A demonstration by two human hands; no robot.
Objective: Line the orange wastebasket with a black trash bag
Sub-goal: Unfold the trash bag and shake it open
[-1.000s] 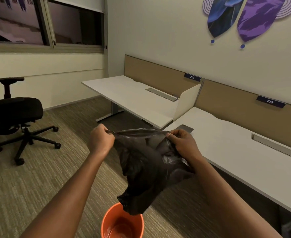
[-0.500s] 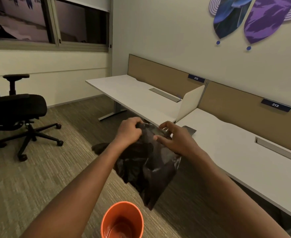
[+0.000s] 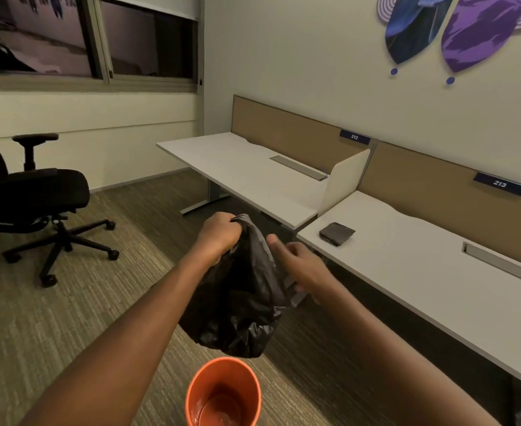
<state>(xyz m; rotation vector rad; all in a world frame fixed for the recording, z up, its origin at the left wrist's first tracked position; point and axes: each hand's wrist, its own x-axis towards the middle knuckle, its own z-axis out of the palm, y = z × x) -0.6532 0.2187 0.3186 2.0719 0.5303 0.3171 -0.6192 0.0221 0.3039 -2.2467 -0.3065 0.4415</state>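
Observation:
The orange wastebasket (image 3: 224, 393) stands upright on the carpet at the bottom centre, with nothing inside it. A crumpled black trash bag (image 3: 240, 299) hangs in the air just above its rim. My left hand (image 3: 219, 233) is clenched on the bunched top edge of the bag. My right hand (image 3: 299, 265) is against the bag's right side with the fingers spread; whether it grips the plastic is unclear.
A white desk (image 3: 422, 272) runs along the right, with a dark folded item (image 3: 336, 233) near its corner. A second desk (image 3: 240, 167) stands behind it. A black office chair (image 3: 34, 198) is on the carpet at the left.
The bag's mouth, stretched wide a second ago, is now gathered in my left hand. My right hand has loosened and slid down the bag's side. The bag hangs lower.

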